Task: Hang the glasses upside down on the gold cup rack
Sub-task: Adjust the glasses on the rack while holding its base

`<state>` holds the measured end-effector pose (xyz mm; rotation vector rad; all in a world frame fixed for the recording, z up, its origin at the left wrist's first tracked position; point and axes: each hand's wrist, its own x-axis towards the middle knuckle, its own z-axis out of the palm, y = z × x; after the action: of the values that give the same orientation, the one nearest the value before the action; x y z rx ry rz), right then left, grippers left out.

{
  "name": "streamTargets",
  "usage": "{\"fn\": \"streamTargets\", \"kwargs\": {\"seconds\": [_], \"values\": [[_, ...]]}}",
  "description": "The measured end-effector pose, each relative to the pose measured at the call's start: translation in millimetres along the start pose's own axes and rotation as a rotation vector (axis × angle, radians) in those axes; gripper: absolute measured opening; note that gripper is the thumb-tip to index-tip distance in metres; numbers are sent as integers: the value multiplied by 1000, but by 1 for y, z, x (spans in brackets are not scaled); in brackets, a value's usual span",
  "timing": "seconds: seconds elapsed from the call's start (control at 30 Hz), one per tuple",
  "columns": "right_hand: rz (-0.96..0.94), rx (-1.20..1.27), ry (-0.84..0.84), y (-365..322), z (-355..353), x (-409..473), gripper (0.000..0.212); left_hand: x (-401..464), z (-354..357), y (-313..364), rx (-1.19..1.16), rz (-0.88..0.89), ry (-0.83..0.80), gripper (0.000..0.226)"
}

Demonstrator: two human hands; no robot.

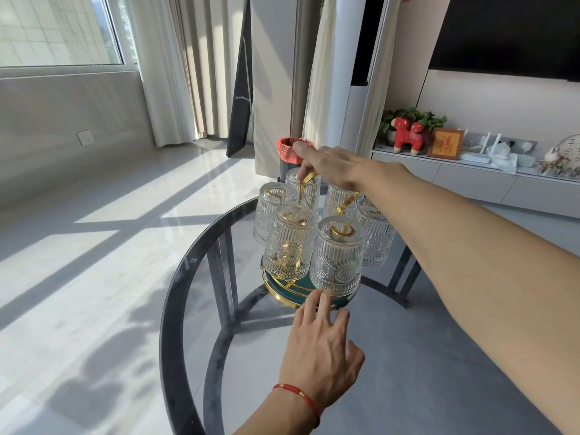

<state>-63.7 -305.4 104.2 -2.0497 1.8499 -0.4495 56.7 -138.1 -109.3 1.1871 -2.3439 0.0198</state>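
Several clear embossed glasses hang upside down on the gold cup rack (309, 180), which stands on a green, gold-rimmed round base (284, 287). The nearest glass (337, 255) hangs at the front right, another glass (290, 244) to its left. My right hand (329, 166) reaches over the top of the rack, fingers curled around its gold loop handle. My left hand (320, 350), a red string bracelet on its wrist, rests on the table with fingertips touching the front rim of the base, holding nothing.
The rack stands on a round dark-framed glass table (175, 309). Behind it is a bin with a red liner (290, 150). A white low cabinet with ornaments (470, 171) runs along the right wall. Pale floor and curtains lie to the left.
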Motion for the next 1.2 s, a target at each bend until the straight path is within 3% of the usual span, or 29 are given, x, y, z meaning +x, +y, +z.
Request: {"fn": "streamTargets", "kwargs": {"seconds": [0.3, 0.43, 0.53, 0.77, 1.07, 1.2], "values": [[-14, 0, -12, -5, -3, -8, 89, 1, 0, -1, -18, 7, 11, 29], [-216, -8, 94, -10, -6, -17, 61, 2, 0, -2, -19, 13, 12, 29], [-295, -78, 14, -16, -5, -27, 35, 1, 0, -2, -15, 9, 6, 30], [-309, -273, -231, -36, -6, -35, 45, 0, -3, 0, -13, -10, -54, 35], [-356, -457, -213, -46, 0, -36, 44, -1, -5, 1, 1, -13, -52, 35], [-314, -395, -188, -54, 5, -37, 46, 0, -4, 0, 2, -9, -43, 34]]}}
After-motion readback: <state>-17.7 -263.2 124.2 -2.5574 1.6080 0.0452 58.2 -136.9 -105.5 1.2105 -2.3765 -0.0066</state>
